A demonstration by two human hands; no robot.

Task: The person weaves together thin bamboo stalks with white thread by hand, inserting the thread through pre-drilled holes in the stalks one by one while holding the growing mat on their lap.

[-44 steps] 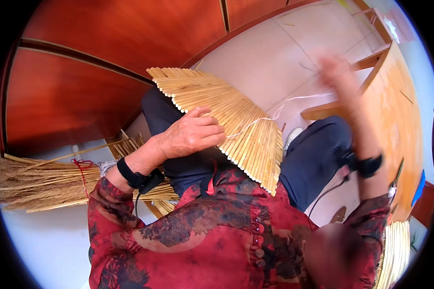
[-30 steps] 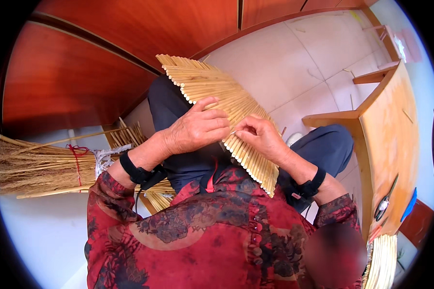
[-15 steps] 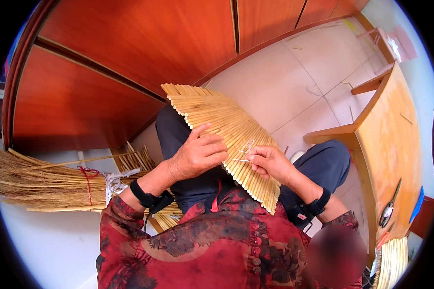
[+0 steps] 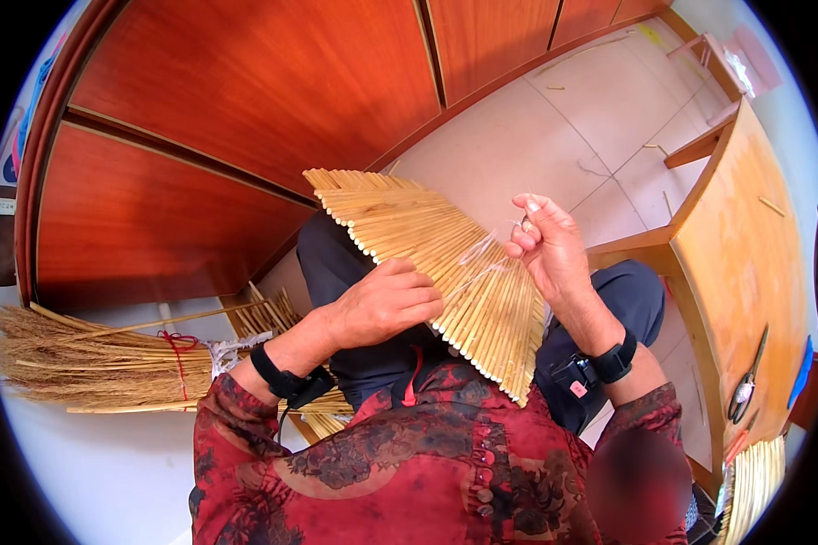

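Across my lap lies a fan-shaped mat of straw-coloured stalks (image 4: 427, 232), set side by side with their cut ends along the near edge. My left hand (image 4: 384, 304) is closed over that near edge, fingers curled on the stalks; its thumb is mostly hidden. Raised above the mat's right part, my right hand (image 4: 553, 250) is pinched shut. Fine white thread (image 4: 482, 268) runs in loops from the stalks toward its fingers. Whether a needle is in the pinch is too small to tell.
On my left lies a bundle of brushy stalks (image 4: 91, 354) tied with red cord. A wooden table (image 4: 736, 245) stands at right, with dark-handled scissors (image 4: 747, 377) on it. More stalks (image 4: 754, 481) stand below it. Reddish wooden panels (image 4: 254, 82) rise ahead, beside the tiled floor (image 4: 491, 136).
My right hand has moved up and away from the stalks, drawing the white thread into longer loops. The left hand has shifted slightly right and nearer along the mat's edge.
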